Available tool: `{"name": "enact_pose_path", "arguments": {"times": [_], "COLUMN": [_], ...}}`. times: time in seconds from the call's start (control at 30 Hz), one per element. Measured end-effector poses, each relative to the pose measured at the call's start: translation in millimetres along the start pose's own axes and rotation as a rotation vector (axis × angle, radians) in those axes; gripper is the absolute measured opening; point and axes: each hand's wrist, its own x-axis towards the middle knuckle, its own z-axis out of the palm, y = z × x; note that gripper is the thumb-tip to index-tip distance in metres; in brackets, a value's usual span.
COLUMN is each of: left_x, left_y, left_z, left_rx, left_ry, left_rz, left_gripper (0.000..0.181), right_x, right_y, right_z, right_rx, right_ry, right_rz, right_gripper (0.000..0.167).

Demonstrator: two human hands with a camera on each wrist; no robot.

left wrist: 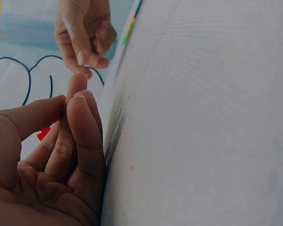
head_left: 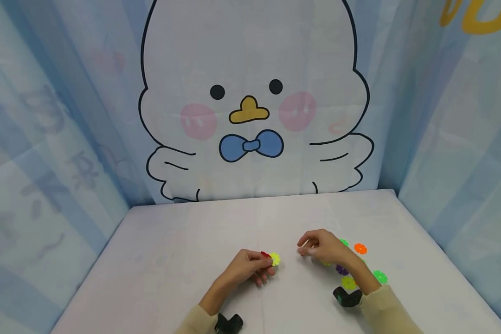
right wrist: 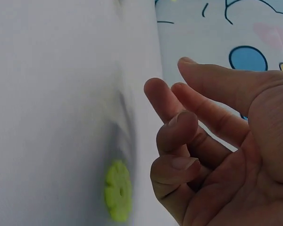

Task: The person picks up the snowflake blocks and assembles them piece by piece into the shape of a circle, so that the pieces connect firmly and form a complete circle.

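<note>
Between thumb and fingers, my left hand (head_left: 247,268) pinches a red notched disc (head_left: 265,254) joined to or overlapping a yellow notched disc (head_left: 275,259). Only a bit of the red disc (left wrist: 44,134) shows past the fingers in the left wrist view; the yellow one is hidden there. My right hand (head_left: 324,247) hovers over the table to the right, its fingers loosely bent and holding nothing. In the right wrist view, a yellow-green disc (right wrist: 118,190) lies on the table beside that hand, apart from its fingers.
Under and around the right forearm lie several loose discs, among them an orange one (head_left: 360,249), a green one (head_left: 380,277), a purple one (head_left: 342,270) and a yellow one (head_left: 348,282). Printed curtains stand behind and beside the white table (head_left: 171,260).
</note>
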Motion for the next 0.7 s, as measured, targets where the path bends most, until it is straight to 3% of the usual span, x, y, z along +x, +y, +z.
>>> {"name": "enact_pose_path", "arguments": {"times": [0.37, 0.7], "left_x": [-1.0, -0.7], "left_y": [0.8, 0.2], "left_z": [-0.1, 0.8], "left_rx": [-0.021, -0.022], "left_ry": [-0.011, -0.004], "left_rz": [-0.003, -0.008], "left_gripper": [0.027, 0.028], "right_x": [-19.5, -26.7], "right_y": [21.2, 30.2], "right_z": [-43.1, -53.6], "right_rx": [-0.167, -0.191], "right_ry": [-0.073, -0.106], "right_rz": [0.071, 0.090], "right_gripper": [0.019, 0.025]}}
